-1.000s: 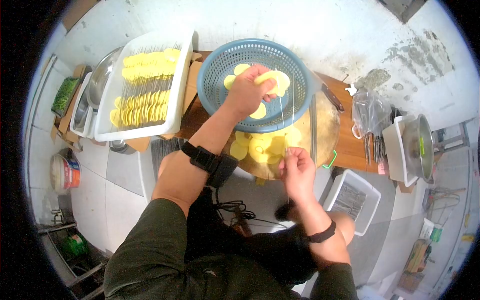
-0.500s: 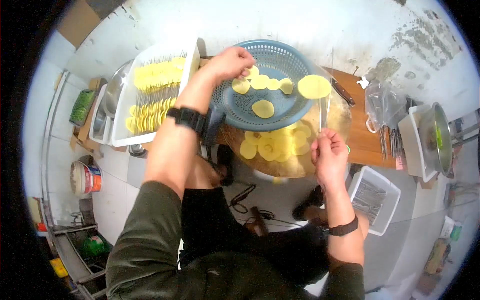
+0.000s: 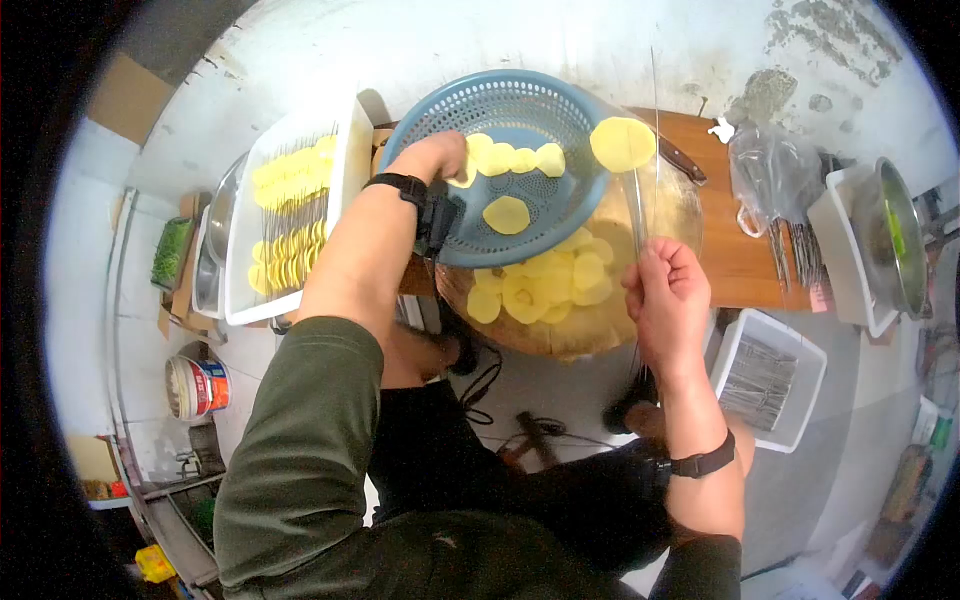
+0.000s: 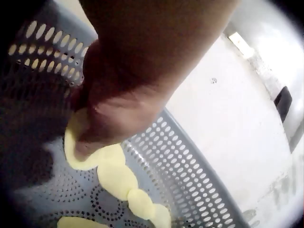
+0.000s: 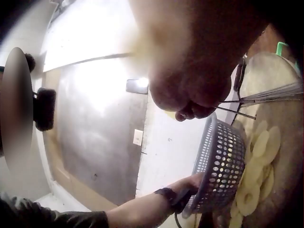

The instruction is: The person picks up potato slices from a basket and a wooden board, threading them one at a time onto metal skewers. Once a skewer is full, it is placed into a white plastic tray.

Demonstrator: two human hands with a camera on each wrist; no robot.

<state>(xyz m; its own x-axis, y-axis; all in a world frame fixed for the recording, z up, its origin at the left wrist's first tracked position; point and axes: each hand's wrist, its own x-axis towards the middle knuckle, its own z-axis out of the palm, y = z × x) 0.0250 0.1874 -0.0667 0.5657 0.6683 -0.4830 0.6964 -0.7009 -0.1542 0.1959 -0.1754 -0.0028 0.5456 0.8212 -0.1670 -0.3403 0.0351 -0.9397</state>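
Observation:
My left hand [image 3: 437, 157] reaches down into the blue-grey plastic colander [image 3: 500, 252]. Its thumb and fingers pinch the leftmost yellow potato slice [image 4: 76, 159] of an overlapping row; the hand hides part of that slice. One more potato slice [image 3: 507, 215] lies separately on the colander's bottom. Over the round wooden board [image 3: 670, 215], my right hand [image 3: 672, 300] pinches thin metal skewers [image 3: 640, 215] between thumb and fingers, points upward. Near their upper part is a large potato slice [image 3: 622, 145]. Several loose potato slices [image 3: 545, 290] are heaped on the board before the colander.
At left stands a white tray [image 3: 245, 300] of potato slices on skewers. A knife [image 3: 680, 160] lies behind the board. Farther right are a plastic bag [image 3: 768, 170], a bundle of skewers and a metal bowl [image 3: 905, 240]. A white bin [image 3: 800, 420] of skewers sits low at right.
My left hand let go of a stack of slices, now spread as a row in the colander, then moved left and down along it. My right hand moved right with the skewers.

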